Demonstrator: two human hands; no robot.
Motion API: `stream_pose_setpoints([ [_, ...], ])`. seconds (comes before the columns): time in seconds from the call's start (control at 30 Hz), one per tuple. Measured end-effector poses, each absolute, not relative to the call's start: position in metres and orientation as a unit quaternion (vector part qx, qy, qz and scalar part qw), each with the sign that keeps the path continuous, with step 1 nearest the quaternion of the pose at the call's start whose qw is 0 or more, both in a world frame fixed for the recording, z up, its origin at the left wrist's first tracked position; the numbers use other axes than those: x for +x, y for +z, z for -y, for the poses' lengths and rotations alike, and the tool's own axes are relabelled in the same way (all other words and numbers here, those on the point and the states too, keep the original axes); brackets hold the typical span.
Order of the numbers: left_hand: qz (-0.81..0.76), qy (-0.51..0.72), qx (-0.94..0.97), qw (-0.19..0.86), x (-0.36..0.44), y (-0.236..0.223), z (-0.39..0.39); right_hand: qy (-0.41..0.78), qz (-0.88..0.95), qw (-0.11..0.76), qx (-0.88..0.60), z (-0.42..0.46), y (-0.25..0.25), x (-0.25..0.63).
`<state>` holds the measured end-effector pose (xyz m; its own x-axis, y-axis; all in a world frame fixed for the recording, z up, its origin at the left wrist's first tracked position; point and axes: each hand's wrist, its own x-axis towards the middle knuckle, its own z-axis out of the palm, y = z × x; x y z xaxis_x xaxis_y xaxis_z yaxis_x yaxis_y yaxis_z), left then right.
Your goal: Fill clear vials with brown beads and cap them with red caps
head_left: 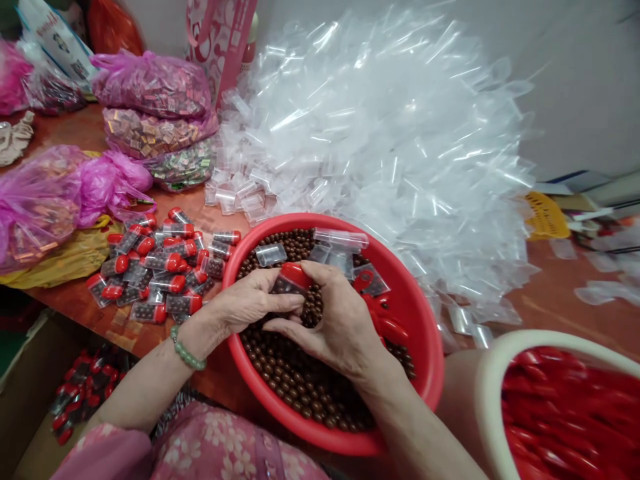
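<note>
Over a red basin (434, 373) of brown beads (305, 393), both hands hold one small clear container (289, 279) with a red cap, filled with dark beads. My left hand (255, 297), with a green bead bracelet at its wrist, grips the container's body between thumb and fingers. My right hand (340, 320) has its fingers on the red cap end; its thumb reaches below. Inside the basin, empty clear containers (271, 254) and loose red caps (393, 330) lie on the beads.
Filled red-capped containers (165, 263) are heaped left of the basin; more lie in a cardboard box (30, 407) below. A large pile of clear containers (380, 133) rises behind. A pale bucket (493, 393) of red caps stands right. Pink bags (155, 87) sit back left.
</note>
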<state>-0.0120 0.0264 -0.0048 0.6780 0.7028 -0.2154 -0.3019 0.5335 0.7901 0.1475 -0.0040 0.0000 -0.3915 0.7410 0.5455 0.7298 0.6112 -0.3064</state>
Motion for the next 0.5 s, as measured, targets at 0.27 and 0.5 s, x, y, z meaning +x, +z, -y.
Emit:
stream_pose_setpoints([
  [0.27,-0.253,0.277,0.283,0.883,-0.0123,-0.0062,-0.0254,-0.075,0.854,0.277,-0.434,0.0048,0.0011,0.1418],
  [0.5,-0.248,0.266,0.292,0.885,-0.0137,-0.0058,-0.0242,-0.112,0.849,0.309,-0.413,0.0025,-0.0013,0.1421],
])
